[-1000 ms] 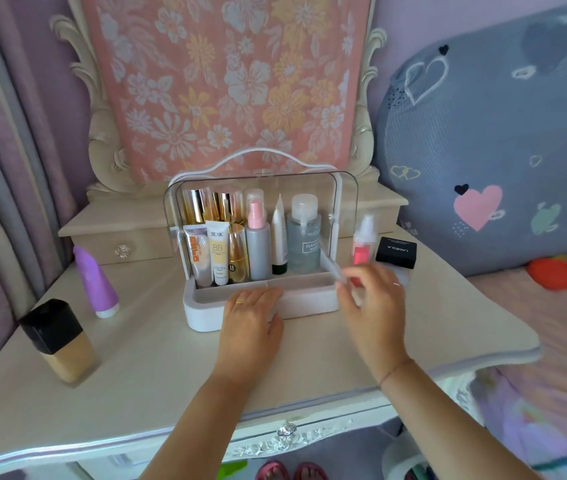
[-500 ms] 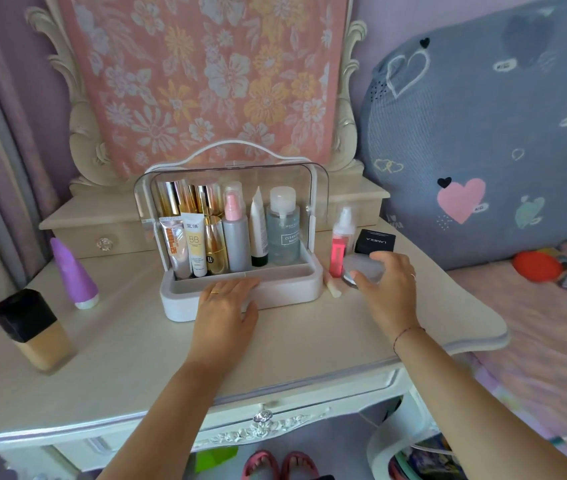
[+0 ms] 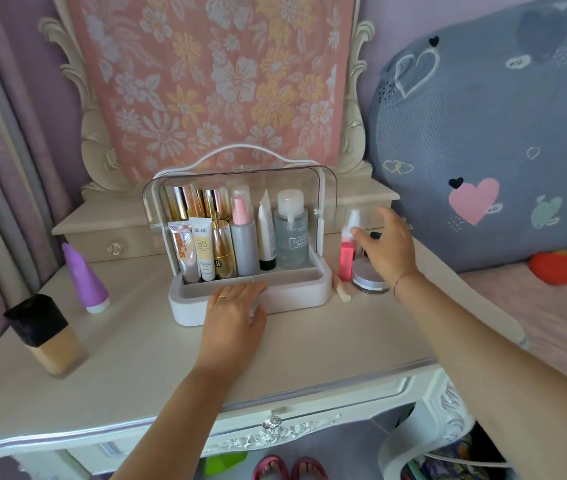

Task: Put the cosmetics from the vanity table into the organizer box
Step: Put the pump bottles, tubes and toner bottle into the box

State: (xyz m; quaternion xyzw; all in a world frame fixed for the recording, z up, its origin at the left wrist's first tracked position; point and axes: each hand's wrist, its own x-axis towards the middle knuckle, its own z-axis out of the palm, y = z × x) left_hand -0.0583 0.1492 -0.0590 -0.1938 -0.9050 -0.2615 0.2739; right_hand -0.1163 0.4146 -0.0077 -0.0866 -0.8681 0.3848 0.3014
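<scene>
Resting flat, fingers spread, the left hand [image 3: 232, 315] is laid on the front rim of the organizer [image 3: 296, 292], gripping nothing. The right hand [image 3: 384, 247] is held open and empty above the table [image 3: 310, 341], just beside the pink spray [image 3: 348, 251] and over the jar [image 3: 370, 280]. Tubes and bottles are stood upright inside the organizer. A foundation bottle [image 3: 51, 336] and purple tube [image 3: 84, 277] are left at the table's left.

Soft, even daylight filled the scene; shadows were faint, the right hand [image 3: 384, 249] slightly motion-blurred, edges bowed by wide-angle distortion.
</scene>
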